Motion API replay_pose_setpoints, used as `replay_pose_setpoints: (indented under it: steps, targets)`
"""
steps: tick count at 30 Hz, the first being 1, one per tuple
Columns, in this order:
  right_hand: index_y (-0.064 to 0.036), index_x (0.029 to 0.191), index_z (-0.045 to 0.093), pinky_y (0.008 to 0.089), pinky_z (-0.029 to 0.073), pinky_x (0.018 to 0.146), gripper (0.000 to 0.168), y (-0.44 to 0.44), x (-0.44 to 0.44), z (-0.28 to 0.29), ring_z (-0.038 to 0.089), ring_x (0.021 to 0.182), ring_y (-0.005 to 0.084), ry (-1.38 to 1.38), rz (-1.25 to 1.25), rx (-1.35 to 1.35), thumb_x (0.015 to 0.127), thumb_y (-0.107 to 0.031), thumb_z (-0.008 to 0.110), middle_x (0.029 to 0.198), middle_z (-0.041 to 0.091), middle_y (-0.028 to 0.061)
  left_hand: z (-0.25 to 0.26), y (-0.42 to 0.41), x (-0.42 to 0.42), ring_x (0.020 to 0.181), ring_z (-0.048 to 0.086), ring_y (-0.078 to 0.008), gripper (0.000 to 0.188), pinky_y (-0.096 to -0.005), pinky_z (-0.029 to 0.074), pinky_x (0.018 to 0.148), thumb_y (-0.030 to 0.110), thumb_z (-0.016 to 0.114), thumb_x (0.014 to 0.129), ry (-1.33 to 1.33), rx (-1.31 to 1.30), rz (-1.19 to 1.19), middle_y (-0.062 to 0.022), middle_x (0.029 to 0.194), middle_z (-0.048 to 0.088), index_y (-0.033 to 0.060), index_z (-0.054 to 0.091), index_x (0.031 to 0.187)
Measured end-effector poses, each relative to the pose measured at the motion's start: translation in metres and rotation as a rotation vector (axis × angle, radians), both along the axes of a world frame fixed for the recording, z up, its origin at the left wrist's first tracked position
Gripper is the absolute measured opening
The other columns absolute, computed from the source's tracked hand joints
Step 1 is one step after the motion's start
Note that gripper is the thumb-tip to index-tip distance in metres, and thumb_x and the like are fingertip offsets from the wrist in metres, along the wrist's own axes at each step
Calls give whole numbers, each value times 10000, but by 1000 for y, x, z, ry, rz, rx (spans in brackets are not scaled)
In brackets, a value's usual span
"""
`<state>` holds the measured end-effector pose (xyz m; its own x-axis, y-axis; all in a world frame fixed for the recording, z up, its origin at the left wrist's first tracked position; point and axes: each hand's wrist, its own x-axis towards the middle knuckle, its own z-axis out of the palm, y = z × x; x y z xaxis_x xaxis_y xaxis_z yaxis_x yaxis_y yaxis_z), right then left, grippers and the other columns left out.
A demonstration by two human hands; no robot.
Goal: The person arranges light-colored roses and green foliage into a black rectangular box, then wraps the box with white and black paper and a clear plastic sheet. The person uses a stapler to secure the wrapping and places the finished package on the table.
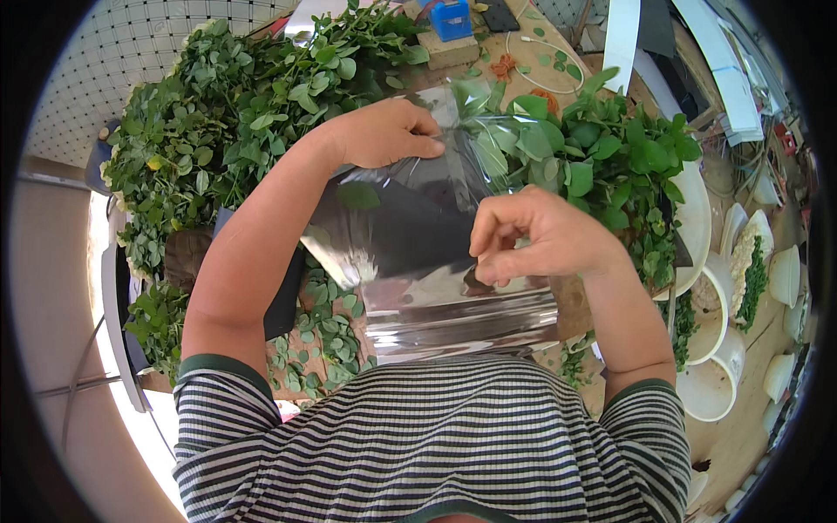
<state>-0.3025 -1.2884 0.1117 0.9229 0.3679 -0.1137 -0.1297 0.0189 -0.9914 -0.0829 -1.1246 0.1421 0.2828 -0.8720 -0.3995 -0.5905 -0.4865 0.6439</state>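
Clear cellophane wrap [458, 314] lies over black sheet material [392, 222] in front of my chest. At its far edge my left hand [395, 134] pinches the clear wrap between thumb and fingers. My right hand [516, 238] hovers over the wrap's right side with curled fingers; whether film is caught between them cannot be told. Leafy green stems [601, 144] lie to the upper right, partly under the shiny film. A large heap of leafy flower stems [229, 118], with pale blooms along its outer edge, fills the upper left.
A blue tape dispenser [451, 19] rests on a block [448, 51], beside a dark phone [500, 14]. A white cable [579, 68] and orange twine [503, 67] lie nearby. Loose leaves [330, 340] litter the tabletop. White buckets [716, 386] stand on the right.
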Motion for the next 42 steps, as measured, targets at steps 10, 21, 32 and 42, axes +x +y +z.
replay_pose_setpoints:
  steps: [10, 21, 32, 42]
  targets:
    - [-21, 1307, 548, 436, 448, 987, 597, -145, 314, -49, 560, 1192, 386, -351, -956, -893, 930, -481, 500, 1291, 587, 227, -85, 5, 30, 937, 630, -307, 335, -371, 491, 834, 307, 563, 975, -65, -257, 117, -179, 994, 665, -3, 655, 1063]
    - [73, 1161, 559, 323, 480, 827, 406, -158, 322, -48, 646, 905, 194, -198, -774, -117, 821, -95, 704, 942, 694, 129, -99, 14, 66, 915, 598, -136, 416, -296, 491, 836, 378, 521, 1002, 556, -413, 579, -62, 1030, 643, 9, 587, 1182]
    - [-14, 1149, 581, 264, 483, 836, 303, -113, 128, -59, 627, 889, 141, 237, -642, 406, 874, -58, 701, 965, 654, 55, -131, -203, 176, 580, 560, -97, 267, -296, 473, 543, 343, 671, 912, 817, -603, 1011, 11, 705, 616, 84, 646, 849]
    - [16, 1239, 569, 234, 471, 729, 360, -71, 53, 30, 594, 822, 108, 37, -474, 371, 895, -58, 645, 880, 651, 41, -33, -103, 109, 665, 603, -86, 271, -245, 492, 643, 311, 603, 958, 101, -924, 523, -10, 813, 681, 51, 682, 966]
